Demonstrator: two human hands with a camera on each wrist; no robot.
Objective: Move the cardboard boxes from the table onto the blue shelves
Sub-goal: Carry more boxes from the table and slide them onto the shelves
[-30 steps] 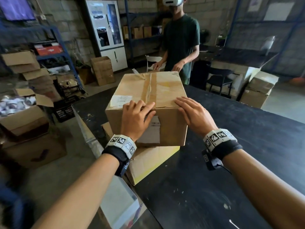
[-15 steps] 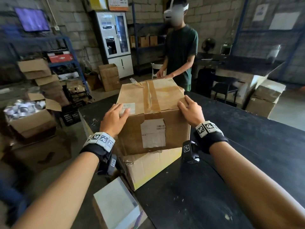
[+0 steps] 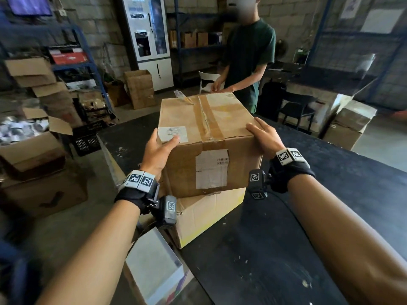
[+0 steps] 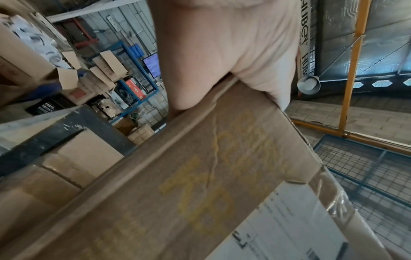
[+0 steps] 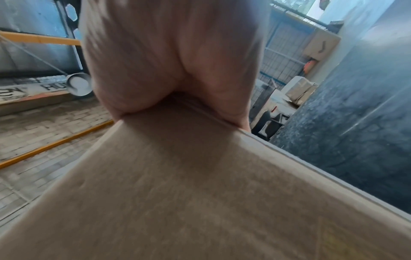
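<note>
A large taped cardboard box (image 3: 204,137) sits on a flatter cardboard box (image 3: 207,214) at the near left corner of the black table (image 3: 286,238). My left hand (image 3: 158,150) grips the big box's upper left edge, thumb on the white label on top, fingers down the side. My right hand (image 3: 262,137) grips the upper right edge the same way. In the left wrist view my palm (image 4: 222,52) presses the box's edge (image 4: 200,176). In the right wrist view the palm (image 5: 169,61) sits on the cardboard (image 5: 177,184). Blue shelves (image 3: 88,64) stand at the back left.
Another person in a green shirt (image 3: 248,58) stands at the table's far end, hands near the box. A white-topped box (image 3: 154,267) leans below the table's near left edge. Open cartons and a black crate (image 3: 87,142) crowd the floor at left; more boxes (image 3: 348,126) stand at right.
My hands slid from the front top edge of the big box out to its left and right sides. The view has drawn closer to the box.
</note>
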